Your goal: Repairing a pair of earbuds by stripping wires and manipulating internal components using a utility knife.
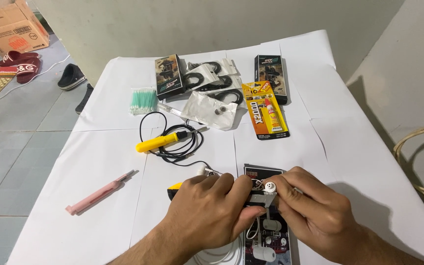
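White paper covers the counter, and I work at its near edge. Far from me lie two dark boxes, clear bags of black cable, a bundle of green-tipped swabs and a yellow glue card. Nearer, left of centre, sits a yellow-handled soldering iron with its black cord looped beside it, and at the far left a pink slim tool.

My left hand is clenched around a yellow-and-black tool whose metal jaws reach right; only its end shows past my knuckles. My right hand pinches a small white earbud piece between fingertips, right at those jaws, above a dark card with other white earbud parts lying on it.

To do this well, I judge I should keep both wrists braced on the counter, grip the earbud piece lightly so its shell does not crack, and press with the tool slowly, watching the thin wires beside it.
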